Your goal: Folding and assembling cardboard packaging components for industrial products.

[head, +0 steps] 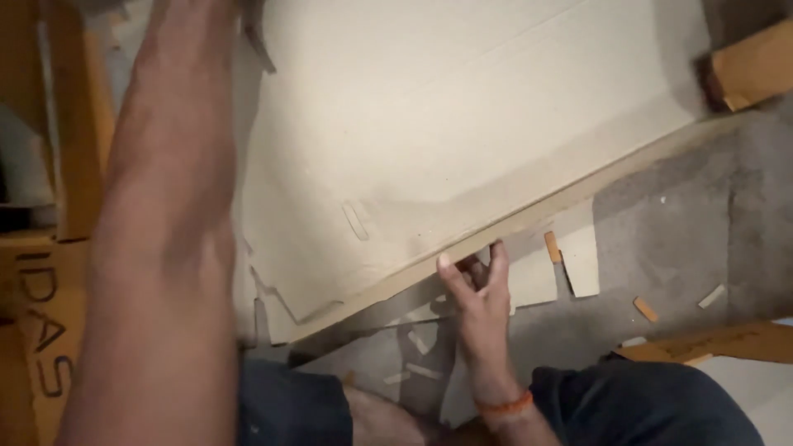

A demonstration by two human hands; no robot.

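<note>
Pale cardboard sheet (462, 116) edge pinched by right hand (479, 301), above it.

I have a single head-worn view, tilted steeply down and close over my lap, the cardboard sheet (462, 124) and the grey floor (686, 231).

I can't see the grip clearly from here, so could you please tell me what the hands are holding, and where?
The right hand pinches the lower edge of the large pale cardboard sheet. The left arm reaches up past the frame's top, so its hold cannot be told.
</note>
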